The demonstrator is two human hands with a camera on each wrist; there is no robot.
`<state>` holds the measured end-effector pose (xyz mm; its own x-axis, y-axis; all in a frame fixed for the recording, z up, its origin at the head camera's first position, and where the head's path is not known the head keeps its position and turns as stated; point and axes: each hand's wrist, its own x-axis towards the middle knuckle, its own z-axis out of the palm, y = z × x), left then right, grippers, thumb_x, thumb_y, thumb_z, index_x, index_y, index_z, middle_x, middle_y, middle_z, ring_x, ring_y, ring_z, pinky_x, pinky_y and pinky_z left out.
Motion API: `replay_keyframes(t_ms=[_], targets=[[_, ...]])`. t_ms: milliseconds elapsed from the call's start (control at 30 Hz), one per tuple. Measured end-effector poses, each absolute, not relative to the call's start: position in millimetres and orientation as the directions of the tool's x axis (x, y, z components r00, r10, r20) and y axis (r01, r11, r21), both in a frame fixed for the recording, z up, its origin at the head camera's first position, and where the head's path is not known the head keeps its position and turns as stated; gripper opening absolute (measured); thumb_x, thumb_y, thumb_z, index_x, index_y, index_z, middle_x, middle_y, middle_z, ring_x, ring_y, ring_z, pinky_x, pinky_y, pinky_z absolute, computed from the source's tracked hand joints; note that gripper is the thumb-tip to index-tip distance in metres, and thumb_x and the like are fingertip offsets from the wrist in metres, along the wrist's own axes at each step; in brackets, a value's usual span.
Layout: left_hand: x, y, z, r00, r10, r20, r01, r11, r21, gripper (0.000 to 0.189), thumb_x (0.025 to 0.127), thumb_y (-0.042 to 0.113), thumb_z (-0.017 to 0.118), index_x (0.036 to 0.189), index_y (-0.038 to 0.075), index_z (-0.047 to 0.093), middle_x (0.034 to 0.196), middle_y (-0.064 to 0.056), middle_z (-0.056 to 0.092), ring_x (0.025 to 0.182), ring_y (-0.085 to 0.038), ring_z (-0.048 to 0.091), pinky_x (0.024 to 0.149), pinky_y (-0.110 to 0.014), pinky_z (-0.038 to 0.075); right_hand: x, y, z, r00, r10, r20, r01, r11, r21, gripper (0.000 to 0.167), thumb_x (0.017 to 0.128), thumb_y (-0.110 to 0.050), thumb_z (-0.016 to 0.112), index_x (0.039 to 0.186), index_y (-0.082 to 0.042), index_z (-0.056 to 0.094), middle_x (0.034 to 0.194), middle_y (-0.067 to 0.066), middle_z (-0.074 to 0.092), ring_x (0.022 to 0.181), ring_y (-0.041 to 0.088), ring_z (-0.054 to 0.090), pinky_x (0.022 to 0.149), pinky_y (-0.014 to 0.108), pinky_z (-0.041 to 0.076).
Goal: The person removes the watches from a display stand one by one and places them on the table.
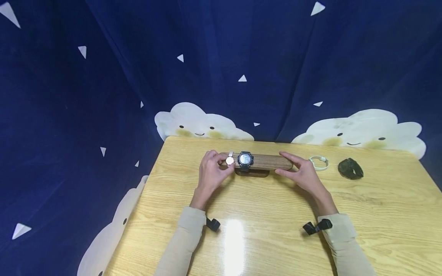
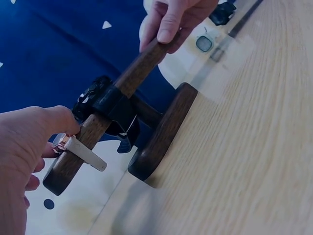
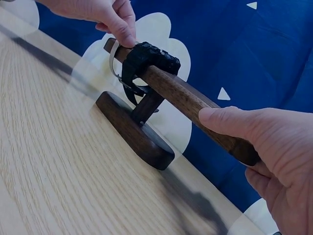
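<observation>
A dark wooden T-shaped watch stand (image 1: 266, 162) stands on the table, its crossbar raised over a rounded base (image 3: 137, 132). A small wristwatch (image 1: 230, 160) with a white strap and rose-gold case hangs round the bar's left end. My left hand (image 1: 211, 170) pinches this watch between thumb and fingers. Just right of it, a chunky black wristwatch (image 1: 245, 159) is looped round the bar, dial facing up. My right hand (image 1: 304, 174) grips the bar's right end, thumb along the near side (image 3: 230, 122) and fingers on the far side.
Right of the stand lie a pale-banded watch (image 1: 319, 163) and a dark, curled watch-like item (image 1: 350, 168). Behind the wooden table (image 1: 262, 214) hangs a dark blue curtain (image 1: 221, 57) with clouds and triangles. Small black devices (image 1: 317, 227) are strapped at both wrists.
</observation>
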<state>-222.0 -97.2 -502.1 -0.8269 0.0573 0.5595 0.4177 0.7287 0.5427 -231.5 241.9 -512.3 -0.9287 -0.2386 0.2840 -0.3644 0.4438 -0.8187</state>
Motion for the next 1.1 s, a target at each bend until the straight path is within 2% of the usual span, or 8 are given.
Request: replay_keyframes(t_ms=[133,433,633,900,1100], targets=[[-222,-101,-500,-0.837,0.047,0.545,0.409,0.715,0.566,0.035,0.077,0.027,0.091,0.102,0.004,0.082,0.081,-0.001,0.062,0.078,-0.017,0.054,0.068,-0.028,0.049,-232,241,-512,-0.935,-0.233,0.267,-0.346,0.445,-0.826,0.066,0.083,-0.017,0.091,0.143,-0.007,0.064,0.145,0.012,0.063,0.139,0.034,0.054,0.119,0.045,0.04],[-222,-108,-498,-0.876,0.01,0.481,0.367,0.661,0.655,0.034,0.074,0.025,0.093,0.092,0.001,0.077,0.082,-0.002,0.061,0.081,-0.018,0.056,0.067,-0.026,0.053,-232,240,-509,-0.927,-0.251,0.278,-0.364,0.436,-0.823,0.066,0.083,-0.013,0.091,0.142,-0.006,0.064,0.145,0.016,0.062,0.14,0.038,0.053,0.116,0.053,0.041],[-223,-110,-497,-0.887,0.005,0.463,0.349,0.663,0.662,0.034,0.073,0.023,0.094,0.09,0.001,0.076,0.082,-0.002,0.06,0.081,-0.017,0.055,0.067,-0.025,0.053,-231,240,-507,-0.924,-0.252,0.289,-0.375,0.433,-0.82,0.067,0.082,-0.009,0.091,0.142,-0.002,0.063,0.144,0.02,0.062,0.138,0.042,0.054,0.116,0.051,0.043],[-223,-113,-495,-0.897,0.0,0.442,0.325,0.677,0.66,0.033,0.072,0.023,0.094,0.091,0.001,0.076,0.082,-0.007,0.061,0.081,-0.018,0.053,0.066,-0.027,0.051,-231,241,-508,-0.927,-0.251,0.28,-0.367,0.443,-0.818,0.065,0.083,-0.013,0.091,0.142,-0.004,0.064,0.145,0.017,0.062,0.139,0.039,0.053,0.116,0.051,0.042],[-224,-120,-495,-0.891,-0.009,0.454,0.329,0.676,0.659,0.032,0.072,0.022,0.094,0.089,0.001,0.076,0.08,-0.005,0.058,0.079,-0.019,0.053,0.064,-0.027,0.049,-230,243,-509,-0.929,-0.251,0.273,-0.361,0.437,-0.824,0.065,0.084,-0.015,0.09,0.142,-0.005,0.064,0.145,0.017,0.062,0.14,0.039,0.052,0.117,0.05,0.041]])
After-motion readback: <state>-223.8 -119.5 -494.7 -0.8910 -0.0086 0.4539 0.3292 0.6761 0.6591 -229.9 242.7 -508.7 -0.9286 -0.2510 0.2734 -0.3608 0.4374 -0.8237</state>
